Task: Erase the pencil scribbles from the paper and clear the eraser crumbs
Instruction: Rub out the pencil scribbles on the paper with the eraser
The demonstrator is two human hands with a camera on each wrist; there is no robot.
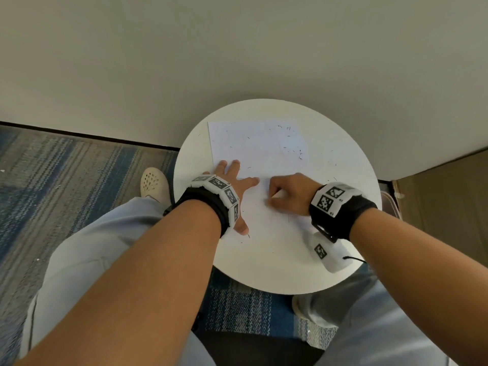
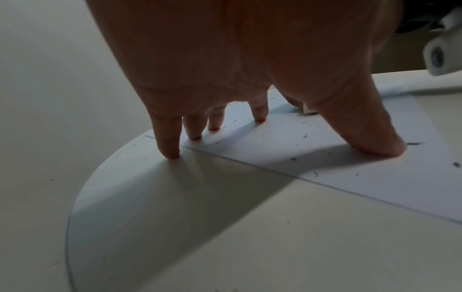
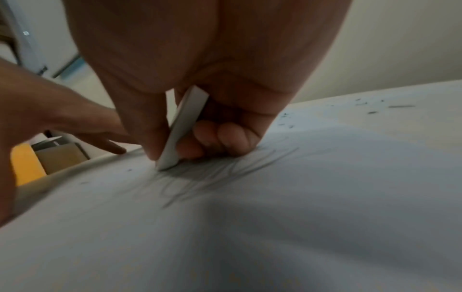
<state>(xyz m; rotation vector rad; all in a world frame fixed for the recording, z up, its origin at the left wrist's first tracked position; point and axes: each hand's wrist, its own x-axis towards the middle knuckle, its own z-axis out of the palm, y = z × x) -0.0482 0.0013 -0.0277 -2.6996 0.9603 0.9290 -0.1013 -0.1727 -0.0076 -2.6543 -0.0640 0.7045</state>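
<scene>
Down on the round white surface lies a sheet of white paper, one corner reaching toward the wall. The left hand is spread flat, fingers straight and fanned; in the left wrist view the little finger's tip sits on the bare surface just off the sheet's edge while the other fingertips and the thumb press on the paper. The right hand is curled, and its thumb and fingers pinch a thin white eraser, tilted, with its lower corner touching the sheet. Just beside that corner, and partly under the curled fingers, run grey pencil scribbles; they look smeared, though the right wrist view is too blurred to be sure. Dark eraser crumbs are scattered over the far part of the sheet, with a few more on the surface near the left thumb and at the sheet's right. Both wrists carry black bands with white marker blocks. Below the surface are striped blue carpet, pale trousers and a cream shoe.
</scene>
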